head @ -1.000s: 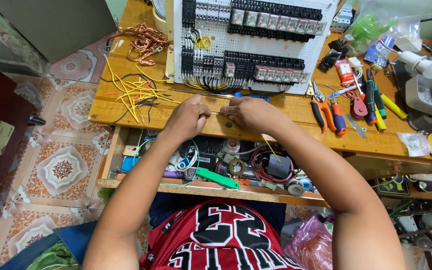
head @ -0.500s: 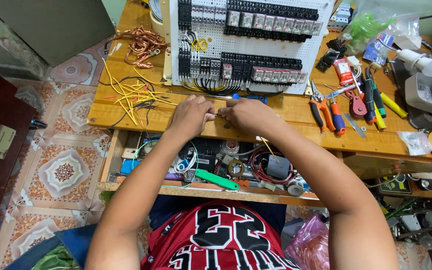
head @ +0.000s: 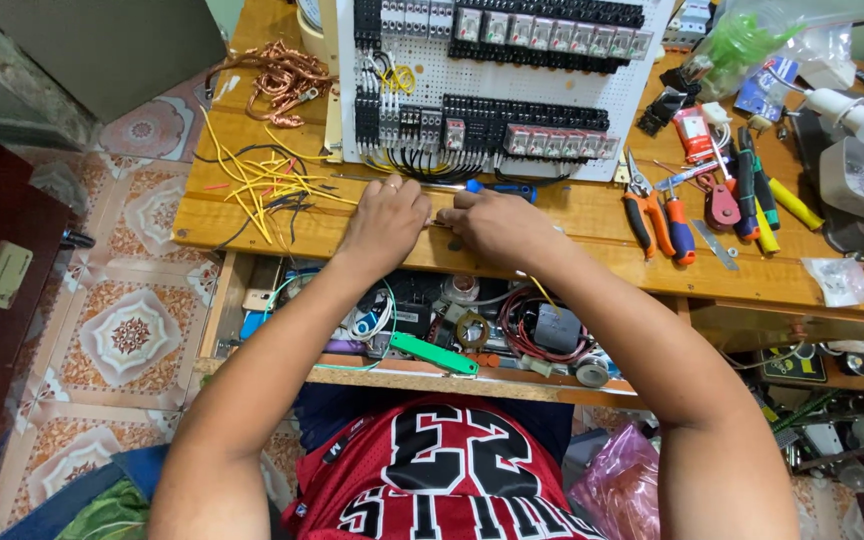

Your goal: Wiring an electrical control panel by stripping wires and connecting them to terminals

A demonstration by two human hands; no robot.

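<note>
My left hand (head: 384,222) and my right hand (head: 494,224) rest close together on the wooden workbench (head: 592,225), fingertips nearly meeting. Both pinch something small and thin between them, likely a wire; the fingers hide most of it. A blue-handled screwdriver (head: 500,188) lies just beyond my hands. Behind it stands a white perforated panel (head: 497,80) carrying rows of black relays and terminal blocks, with black and yellow wires at its lower edge.
Loose yellow, black and red wire pieces (head: 262,185) and a tangle of copper wire (head: 282,75) lie left. Pliers, cutters and screwdrivers (head: 697,205) lie right, near a white lamp (head: 857,115). An open drawer (head: 452,330) of cables and parts sits below the bench edge.
Both hands stay together at the bench's front edge with only slight finger shifts. The view has drifted a little.
</note>
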